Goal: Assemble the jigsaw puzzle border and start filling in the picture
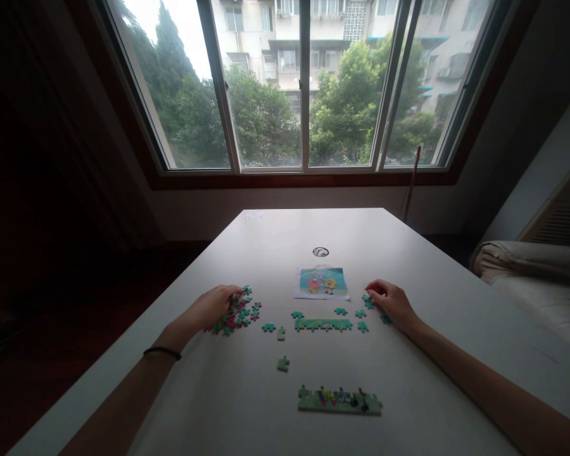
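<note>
Left hand (pixel 224 303): is resting its fingertips at the far side of the pile (pixel 241 316), left on the bench (pixel 194 408); whether its grip is grasping a piece is not showing.
Right hand (pixel 392 304): is holding bent fingers by a teal piece (pixel 368 302), right of the picture (pixel 322 283); whether its grip is pinching is unclear.
Far strip (pixel 323 324): is lying just near of the picture.
Near strip (pixel 339 401): is lying well apart, nearer.
Two pale pieces (pixel 283 364): are lying left of both strips.

Home room, seemingly: brown-framed window (pixel 305 95), apartment-style building (pixel 330 28) outside, curtain (pixel 83 126) left, padded furniture (pixel 536 259) right.
</note>
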Tool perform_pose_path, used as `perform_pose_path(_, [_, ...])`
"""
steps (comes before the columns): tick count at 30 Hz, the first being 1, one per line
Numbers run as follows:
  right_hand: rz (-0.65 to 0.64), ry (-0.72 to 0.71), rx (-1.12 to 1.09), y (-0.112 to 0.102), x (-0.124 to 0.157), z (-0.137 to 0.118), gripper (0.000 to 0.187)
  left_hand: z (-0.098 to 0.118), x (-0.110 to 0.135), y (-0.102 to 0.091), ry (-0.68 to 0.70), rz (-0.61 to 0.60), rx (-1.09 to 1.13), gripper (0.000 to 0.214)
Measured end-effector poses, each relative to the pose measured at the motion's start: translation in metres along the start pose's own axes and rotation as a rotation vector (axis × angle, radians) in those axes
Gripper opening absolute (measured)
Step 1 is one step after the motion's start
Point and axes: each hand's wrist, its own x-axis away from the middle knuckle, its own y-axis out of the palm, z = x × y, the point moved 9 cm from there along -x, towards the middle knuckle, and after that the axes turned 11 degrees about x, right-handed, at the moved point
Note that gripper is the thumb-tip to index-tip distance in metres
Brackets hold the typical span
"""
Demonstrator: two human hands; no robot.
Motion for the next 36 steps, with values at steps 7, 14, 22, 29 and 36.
perform_pose_path(7, [-0.013,0.014,-0.010,0.002,0.001,0.000,0.023,-0.011,0.001,-0.011,-0.014,0.036,-0.097,0.035])
perform_pose_path(14, [-0.007,-0.002,0.011,0.000,0.001,-0.003,0.022,-0.017,0.002,-0.017,-0.021,0.050,-0.137,0.029])
perform_pose_path(22, [0.008,-0.006,0.004,-0.001,0.000,-0.001,0.022,-0.008,0.005,-0.011,0.005,0.011,-0.155,0.022])
perform_pose_path(29, [-0.019,0.011,-0.005,0.002,0.000,0.001,0.022,-0.006,0.004,-0.015,0.013,0.034,-0.152,0.017])
perform_pose_path(36, [-0.018,0.007,-0.008,0.001,0.001,-0.001,0.023,0.002,0.003,-0.013,-0.001,0.115,-0.162,0.012])
